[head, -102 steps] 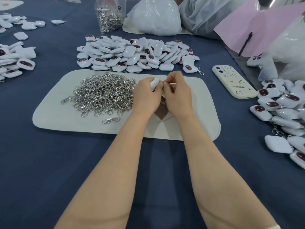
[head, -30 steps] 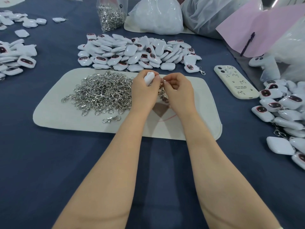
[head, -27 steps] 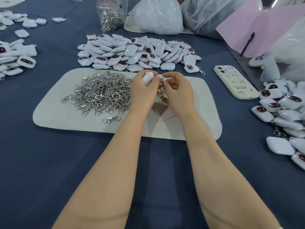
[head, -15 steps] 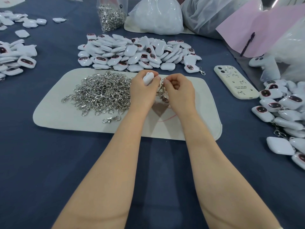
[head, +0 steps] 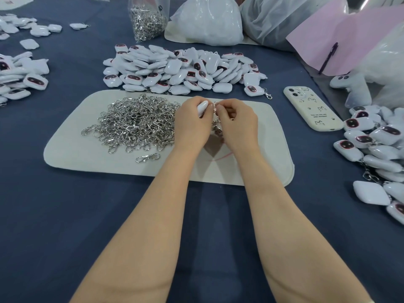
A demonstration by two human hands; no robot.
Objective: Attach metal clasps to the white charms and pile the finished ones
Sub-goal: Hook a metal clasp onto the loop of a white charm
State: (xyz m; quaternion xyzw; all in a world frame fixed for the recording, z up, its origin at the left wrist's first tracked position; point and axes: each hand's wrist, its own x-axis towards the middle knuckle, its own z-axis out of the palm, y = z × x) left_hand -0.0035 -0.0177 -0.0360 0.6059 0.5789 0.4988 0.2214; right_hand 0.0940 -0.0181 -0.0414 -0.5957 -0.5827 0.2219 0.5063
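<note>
- The left hand [head: 192,125] is curled, its fingertips pinching a white charm [head: 202,107] that stands on edge above the far part of the mat [head: 72,154].
- The right hand [head: 237,125] is also curled, with thumb and forefinger closed on the top of a metal clasp [head: 217,127]. The clasp hangs in the narrow gap between the two hands, right beside the charm.
- Whether the clasp's ring is already through the charm cannot be told.
- The charm is glossy, smooth and pillow-shaped with rounded corners.
- The clasp is bright silver, a small swivel hook.
- A tangled heap of clasps [head: 135,121] lies on the left half of the mat, touching the left hand's outer side, and one loose clasp [head: 147,158] lies just in front of it.
- The mat is pale, matte and fabric-like with rounded corners, and it lies on a dark blue cloth tabletop [head: 54,215].
- A broad pile of charms [head: 181,68] runs along the mat's far edge, many showing dark oval faces.
- More charms with clasps on are piled at the right edge [head: 376,145], and another pile lies at the left [head: 19,75].
- A cream phone [head: 312,110] lies between the mat and the right pile.
- A clear bag of clasps [head: 147,20] stands behind the far pile.
- The mat's right half and the blue cloth around both forearms give open room.
</note>
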